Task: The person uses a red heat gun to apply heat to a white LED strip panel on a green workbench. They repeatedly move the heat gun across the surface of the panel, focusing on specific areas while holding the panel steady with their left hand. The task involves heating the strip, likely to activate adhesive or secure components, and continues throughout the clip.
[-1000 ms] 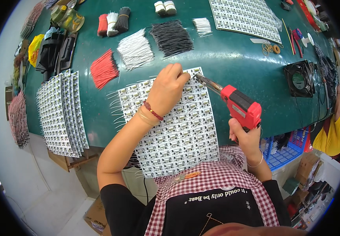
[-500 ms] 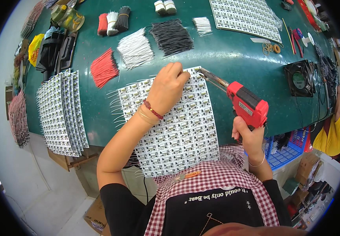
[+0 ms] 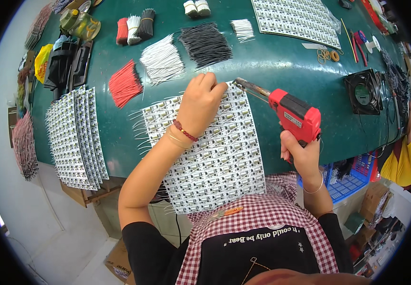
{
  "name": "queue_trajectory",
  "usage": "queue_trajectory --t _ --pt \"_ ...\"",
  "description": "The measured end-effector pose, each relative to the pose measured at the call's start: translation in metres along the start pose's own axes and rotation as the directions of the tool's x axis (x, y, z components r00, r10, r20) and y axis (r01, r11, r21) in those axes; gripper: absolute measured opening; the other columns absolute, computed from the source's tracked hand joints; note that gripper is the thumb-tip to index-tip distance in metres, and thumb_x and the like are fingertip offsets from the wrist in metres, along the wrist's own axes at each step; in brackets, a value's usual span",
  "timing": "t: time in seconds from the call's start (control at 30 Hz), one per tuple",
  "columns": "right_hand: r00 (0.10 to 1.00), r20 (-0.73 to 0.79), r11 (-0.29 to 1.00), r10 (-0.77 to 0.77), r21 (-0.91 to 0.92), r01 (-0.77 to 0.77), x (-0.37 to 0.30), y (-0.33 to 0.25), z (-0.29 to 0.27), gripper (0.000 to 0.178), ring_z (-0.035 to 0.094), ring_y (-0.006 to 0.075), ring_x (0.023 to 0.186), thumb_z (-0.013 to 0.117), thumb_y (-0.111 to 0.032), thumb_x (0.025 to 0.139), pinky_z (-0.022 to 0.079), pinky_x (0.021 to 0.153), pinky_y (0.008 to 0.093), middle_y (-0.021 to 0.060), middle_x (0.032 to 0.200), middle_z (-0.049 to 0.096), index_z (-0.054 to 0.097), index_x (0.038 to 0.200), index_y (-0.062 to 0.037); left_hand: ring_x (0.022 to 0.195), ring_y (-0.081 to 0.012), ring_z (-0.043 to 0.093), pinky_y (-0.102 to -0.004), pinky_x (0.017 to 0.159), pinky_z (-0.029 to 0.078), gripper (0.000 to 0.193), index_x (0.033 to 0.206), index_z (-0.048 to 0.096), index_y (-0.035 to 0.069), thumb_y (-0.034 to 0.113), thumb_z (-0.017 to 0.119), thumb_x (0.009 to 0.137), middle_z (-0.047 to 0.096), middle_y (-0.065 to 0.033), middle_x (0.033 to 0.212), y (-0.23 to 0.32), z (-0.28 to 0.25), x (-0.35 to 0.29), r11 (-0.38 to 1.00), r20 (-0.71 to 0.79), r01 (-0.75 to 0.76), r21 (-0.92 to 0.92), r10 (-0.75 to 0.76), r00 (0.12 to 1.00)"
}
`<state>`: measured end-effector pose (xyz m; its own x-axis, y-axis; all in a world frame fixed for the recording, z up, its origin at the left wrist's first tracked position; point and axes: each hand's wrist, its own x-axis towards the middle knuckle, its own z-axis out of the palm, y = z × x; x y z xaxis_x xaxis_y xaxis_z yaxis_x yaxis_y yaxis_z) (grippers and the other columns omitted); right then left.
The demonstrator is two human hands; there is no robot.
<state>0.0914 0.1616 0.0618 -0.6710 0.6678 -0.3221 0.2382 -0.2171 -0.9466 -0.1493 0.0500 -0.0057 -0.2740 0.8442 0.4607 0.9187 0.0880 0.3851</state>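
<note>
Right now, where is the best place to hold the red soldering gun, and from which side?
Hold the soldering gun by its pistol handle, from below, as the right hand does; the metal tip juts forward toward the board, so stay clear of it.

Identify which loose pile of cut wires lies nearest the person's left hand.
The white wire pile, just above the left hand; red and black piles lie farther.
</note>
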Motion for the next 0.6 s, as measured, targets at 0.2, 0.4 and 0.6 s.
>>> queue_trajectory --t 0.2,0.4,0.6 --pt "1.0 0.012 0.999 0.004 -0.032 -0.004 0.0025 0.0013 0.0023 0.017 0.054 0.0056 0.049 0.073 -0.015 0.089 0.044 0.045 0.0219 -0.0003 0.063 0.06 0.066 0.087 -0.0005 0.075 -0.0265 0.053 -0.0373 0.068 0.045 0.017 0.09 0.067 0.005 -0.002 0.07 0.074 0.047 -0.0084 0.079 0.0009 0.0015 -0.0008 1.0 0.0 0.0 -0.017 0.0 1.0" --pt "0.999 0.033 0.992 -0.007 -0.127 0.011 0.0018 0.0024 0.0002 0.017 0.054 0.0057 0.049 0.073 -0.015 0.089 0.043 0.045 0.0221 -0.0005 0.063 0.06 0.066 0.085 -0.0007 0.075 -0.0272 0.053 -0.0379 0.069 0.046 0.017 0.089 0.066 0.003 -0.002 0.07 0.074 0.047 -0.0095 0.079 0.003 0.0031 0.0004 0.999 -0.012 -0.002 -0.033 0.002 1.0" --pt "1.0 -0.013 1.0 -0.004 -0.027 0.004 -0.0017 -0.0004 0.0016 0.016 0.054 0.0057 0.05 0.074 -0.014 0.088 0.043 0.045 0.0218 -0.0001 0.065 0.06 0.065 0.087 -0.0009 0.076 -0.0278 0.054 -0.0382 0.069 0.046 0.016 0.089 0.066 0.002 -0.003 0.069 0.075 0.047 -0.0099 0.079 0.002 0.0044 -0.0006 0.999 -0.018 -0.018 -0.031 0.018 1.0"
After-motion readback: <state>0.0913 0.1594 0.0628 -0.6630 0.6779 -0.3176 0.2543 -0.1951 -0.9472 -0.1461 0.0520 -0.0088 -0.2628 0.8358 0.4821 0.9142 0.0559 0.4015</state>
